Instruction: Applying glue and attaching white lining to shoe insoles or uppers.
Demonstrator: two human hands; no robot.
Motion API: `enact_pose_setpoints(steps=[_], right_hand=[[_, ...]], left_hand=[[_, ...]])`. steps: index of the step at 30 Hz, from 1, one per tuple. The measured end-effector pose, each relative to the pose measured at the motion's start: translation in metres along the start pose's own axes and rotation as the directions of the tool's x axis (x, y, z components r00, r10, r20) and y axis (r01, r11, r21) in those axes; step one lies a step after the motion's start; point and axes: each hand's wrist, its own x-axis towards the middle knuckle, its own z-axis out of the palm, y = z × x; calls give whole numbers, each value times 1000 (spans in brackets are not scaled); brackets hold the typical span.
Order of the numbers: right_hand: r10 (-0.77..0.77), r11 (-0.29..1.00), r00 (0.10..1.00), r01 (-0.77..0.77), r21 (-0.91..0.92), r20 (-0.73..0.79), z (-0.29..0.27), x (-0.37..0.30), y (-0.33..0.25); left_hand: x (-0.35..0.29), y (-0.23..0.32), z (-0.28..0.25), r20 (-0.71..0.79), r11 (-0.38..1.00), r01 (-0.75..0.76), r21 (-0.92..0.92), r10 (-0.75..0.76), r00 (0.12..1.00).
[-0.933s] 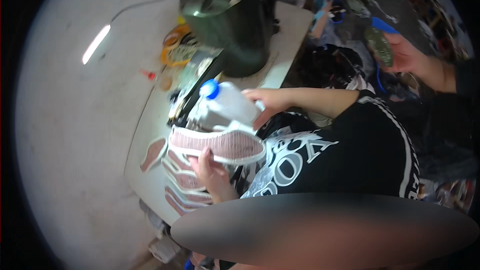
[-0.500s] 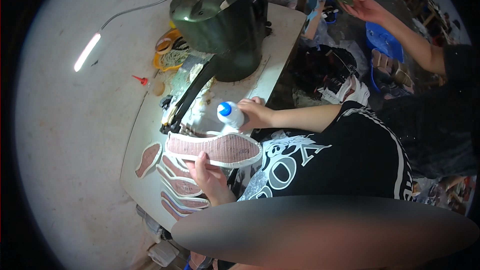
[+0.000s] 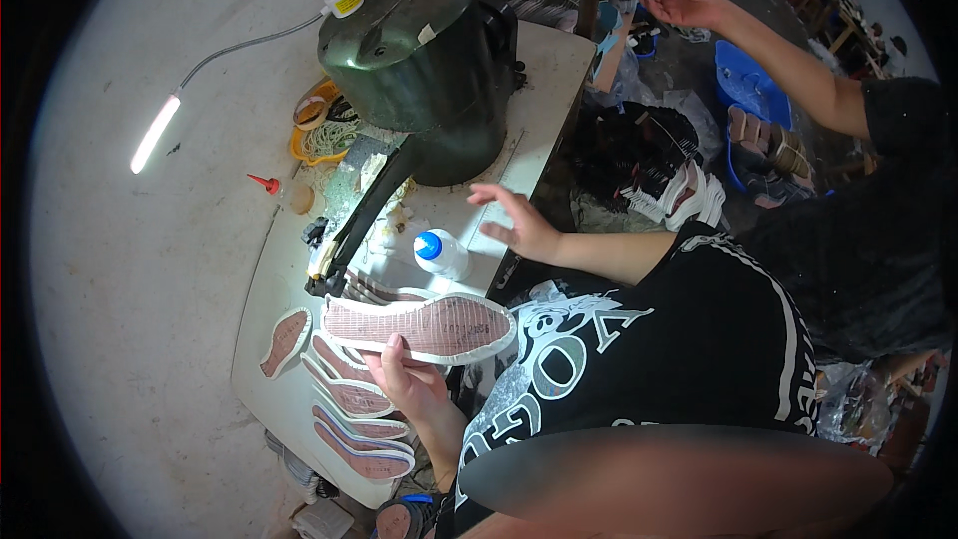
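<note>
My left hand (image 3: 411,379) holds a shoe upper (image 3: 424,327) with its pinkish-brown, line-stitched bottom facing up and a white edge all round; the thumb presses on that bottom. Beyond it, a white squeeze bottle (image 3: 451,258) with a blue cap stands on the table. My right hand (image 3: 519,225) is in the air just beside the bottle, apart from it, fingers spread and holding nothing. Several similar shoe pieces (image 3: 349,396) lie in an overlapping row near my left hand, and a single one (image 3: 286,341) lies apart by the table's edge.
A dark green machine (image 3: 429,70) with a long narrow arm stands on the white table (image 3: 261,394). Behind it are a yellow basket (image 3: 299,145) and a red-tipped bottle (image 3: 267,183). A lit lamp (image 3: 156,135) hangs at the left. A co-worker's hand (image 3: 689,0) holds a dark green oval thing.
My right hand has let go of the bottle, which stands on the table, and has lifted away with its fingers spread. My left hand still holds the shoe upper.
</note>
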Motion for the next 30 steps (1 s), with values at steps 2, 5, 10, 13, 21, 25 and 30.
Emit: enact_pose_setpoints(steps=[2,5,10,13,21,25,30], right_hand=[[94,992,982,-79,98,-162,-14,9,-6],[187,870,876,63,489,-445,-54,39,-10],[325,702,675,298,647,-663,-152,76,-54],[199,660,692,429,617,-694,-156,50,-56],[208,757,608,395,520,-766,-161,23,-73],[138,820,664,340,461,-735,-142,23,-78],[51,816,819,295,496,-571,-114,24,-76]], left_hand=[[1,-1,-2,-15,1000,-9,-3,9,1000],[0,-2,-5,-23,1000,-11,-7,11,1000],[0,0,-1,-37,1000,-3,-12,3,999],[6,-4,-7,-1,1000,11,-8,-11,1000],[9,-6,6,10,999,25,33,-26,1000],[9,-6,6,0,998,29,50,-29,1000],[6,-4,2,-1,999,24,28,-24,1000]])
